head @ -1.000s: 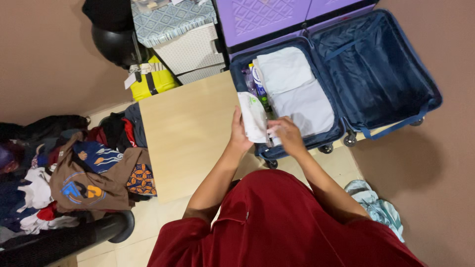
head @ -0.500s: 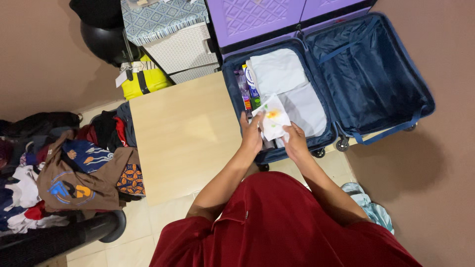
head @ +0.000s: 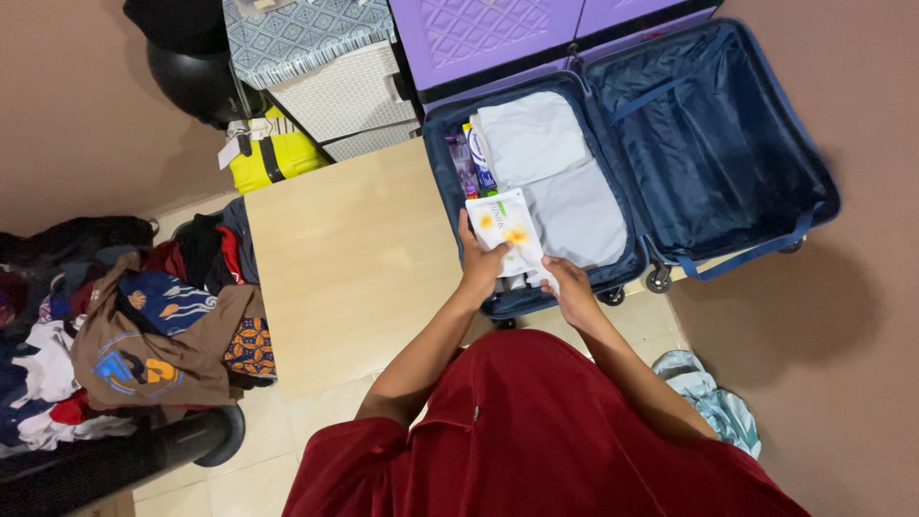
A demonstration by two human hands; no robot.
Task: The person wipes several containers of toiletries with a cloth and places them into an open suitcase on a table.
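One open blue suitcase (head: 728, 144) in the upper right of the frame, both halves laid flat. In its left half: two pale grey folded cloths (head: 555, 177), one overlapping the other, and a few slim toiletry packs (head: 472, 158) standing along the left wall, exact number hard to tell. Right half lined dark blue, crossed by blue straps.

One white packet (head: 504, 230) with yellow flower prints, held over the lower left corner of the suitcase, just above the grey cloths. Left hand (head: 479, 266) closed around the packet's left edge, thumb on top, fingers curled beneath. Right hand (head: 571, 290) pinching the packet's lower right corner, fingers bent, not spread. Two hands on one packet, both gripping.

One bare light wooden tabletop (head: 335, 258) at centre frame, left of the suitcase. One heap of mixed clothes (head: 134, 316) at the left edge, a brown printed shirt on top. One yellow case (head: 273, 158) above the tabletop. One white woven cabinet (head: 330, 81) under a patterned cloth at top centre. One purple plastic drawer unit (head: 498, 33) at the top. One crumpled pale blue cloth (head: 713, 402) on the floor, lower right. Red garment (head: 536, 431) on the person, bottom centre.
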